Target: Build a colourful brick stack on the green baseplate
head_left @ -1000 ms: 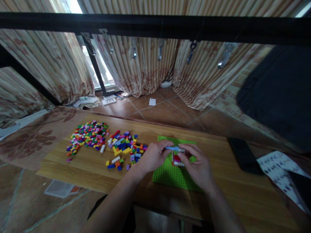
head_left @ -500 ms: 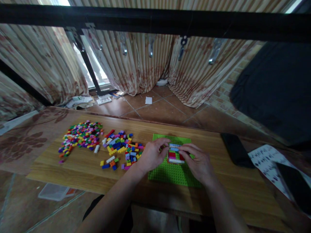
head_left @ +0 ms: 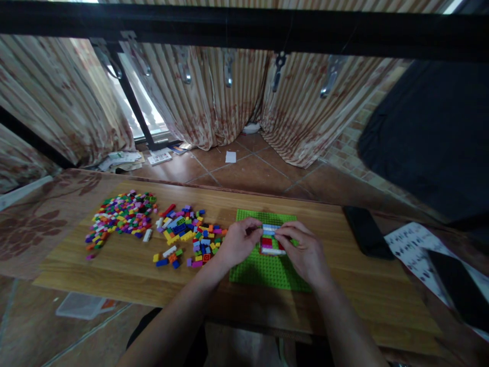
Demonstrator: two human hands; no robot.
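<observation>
A green studded baseplate (head_left: 263,273) lies on the wooden board, bearing a small build of toy bricks (head_left: 267,243) with red, white, green and light blue parts. Along the far side of this build runs a row of light blue bricks (head_left: 269,229). My left hand (head_left: 240,240) is closed at the left end of the row, its thumb and forefinger against the bricks. From the right, my right hand (head_left: 304,251) pinches at the row's other end with curled fingers. Its fingertips hide part of the build.
Left of the baseplate lie loose bricks (head_left: 183,229) in a scattered group, with a larger brick pile (head_left: 126,214) beyond. A black phone-like slab (head_left: 367,233), a printed sheet (head_left: 407,244) and another dark device (head_left: 458,288) are at the right. A clear plastic box (head_left: 78,305) sits below the board.
My right fingers have come slightly closer to the row of light blue bricks, and both hands stay at the build. The whole view has shifted a little.
</observation>
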